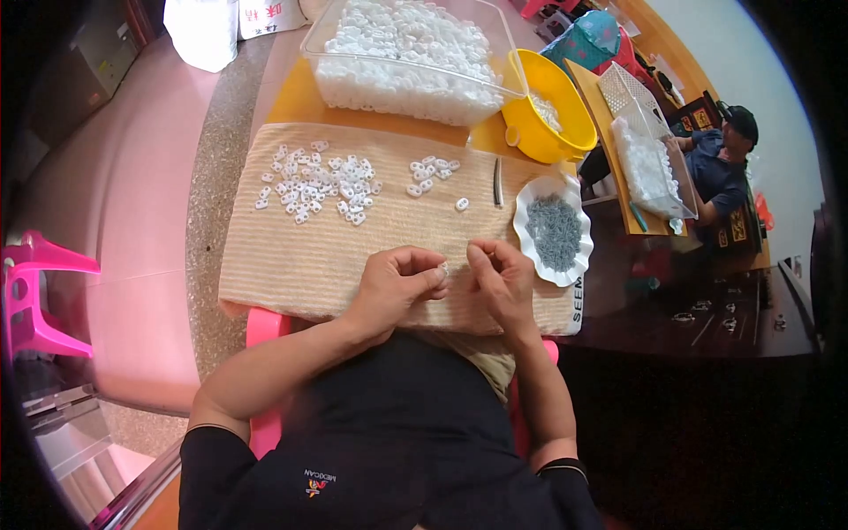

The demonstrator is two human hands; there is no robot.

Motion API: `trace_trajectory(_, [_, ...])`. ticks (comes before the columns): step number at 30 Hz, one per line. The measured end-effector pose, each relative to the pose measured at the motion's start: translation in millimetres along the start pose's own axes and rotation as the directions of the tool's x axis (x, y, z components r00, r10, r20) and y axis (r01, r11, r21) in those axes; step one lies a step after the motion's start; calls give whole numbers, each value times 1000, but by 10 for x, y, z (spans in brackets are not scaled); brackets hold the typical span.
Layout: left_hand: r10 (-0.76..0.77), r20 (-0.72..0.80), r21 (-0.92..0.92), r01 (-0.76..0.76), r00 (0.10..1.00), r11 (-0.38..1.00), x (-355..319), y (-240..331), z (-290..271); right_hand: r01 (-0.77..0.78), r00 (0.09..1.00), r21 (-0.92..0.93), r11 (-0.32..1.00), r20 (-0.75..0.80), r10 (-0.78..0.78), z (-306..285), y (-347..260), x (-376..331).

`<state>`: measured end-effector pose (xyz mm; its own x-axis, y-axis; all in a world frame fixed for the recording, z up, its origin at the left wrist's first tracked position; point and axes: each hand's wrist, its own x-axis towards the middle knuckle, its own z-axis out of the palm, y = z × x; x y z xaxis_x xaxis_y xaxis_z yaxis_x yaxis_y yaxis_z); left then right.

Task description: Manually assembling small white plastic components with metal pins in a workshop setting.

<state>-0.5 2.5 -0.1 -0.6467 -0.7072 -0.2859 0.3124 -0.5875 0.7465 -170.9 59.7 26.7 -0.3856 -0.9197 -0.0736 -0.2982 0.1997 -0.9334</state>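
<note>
My left hand (397, 284) is closed in a pinch on a small white plastic piece, of which only a bit shows at the fingertips. A short gap away, my right hand (503, 281) has thumb and forefinger pressed together; anything between them is too small to make out. Beyond the hands on the striped towel (291, 256) lie a loose pile of white two-holed plastic pieces (322, 185), a smaller group of the same pieces (431, 172) and one single piece (462, 204). To the right of my right hand, a white wavy-rimmed dish (527, 252) holds many tiny grey parts (554, 231).
Slim tweezers (498, 183) lie left of the dish. Behind the towel stand a clear bin (406, 60) heaped with white pieces and a yellow basin (579, 119). A person (720, 168) sits at another table on the right. A pink stool (44, 291) stands left.
</note>
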Motion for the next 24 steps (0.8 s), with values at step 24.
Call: trace_trajectory(24, [3,-39,-82,-6,999,997,15,60,-29,438,870,-712,549,182,-458,166,42,742])
